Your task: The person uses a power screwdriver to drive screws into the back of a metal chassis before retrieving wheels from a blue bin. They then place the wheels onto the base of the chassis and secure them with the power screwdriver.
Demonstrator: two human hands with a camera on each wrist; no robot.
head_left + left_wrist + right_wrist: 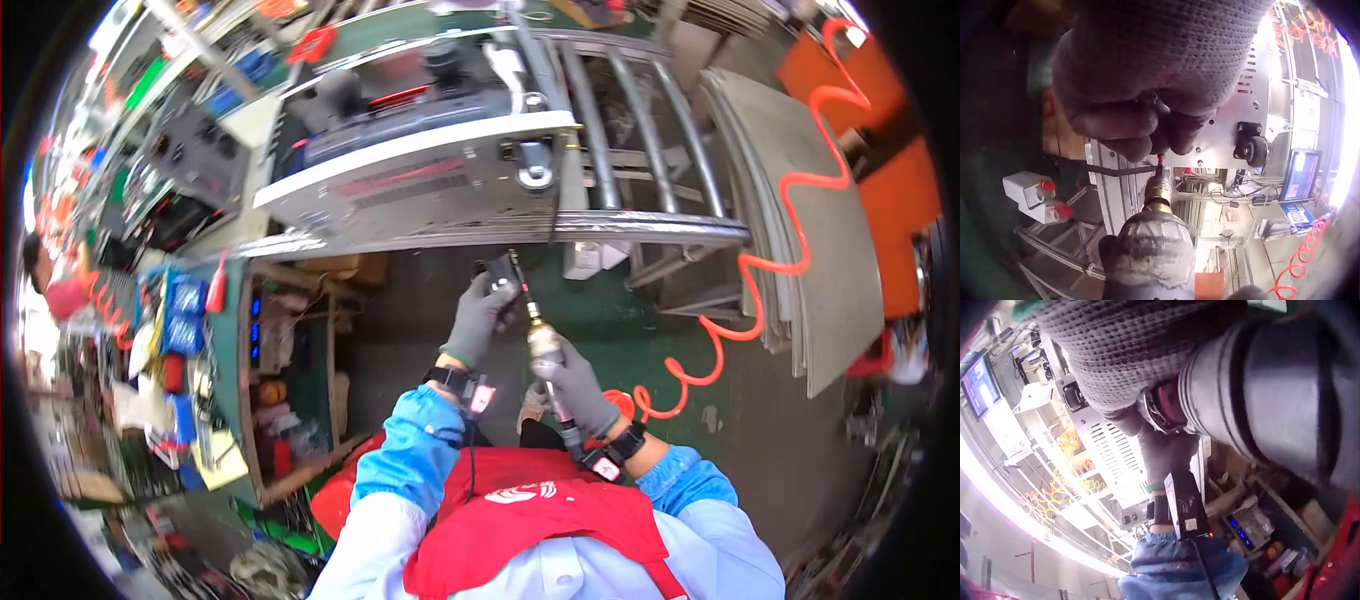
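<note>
Both hands wear grey knitted gloves with darker fingertips. My right hand grips the body of an air screwdriver, its bit pointing away from me towards a grey metal cabinet. Beside the bit, my left hand has its fingers curled, pinching a small shiny metal piece; its exact kind I cannot tell. In the left wrist view the red-banded bit reaches right up to these fingertips. The right wrist view shows the tool's thick grey body close up, with the left hand beyond it.
The cabinet lies on a metal roller stand and has a castor on its near face. An orange-red coiled hose hangs at the right, before leaning flat sheets. A green bench with shelves stands left.
</note>
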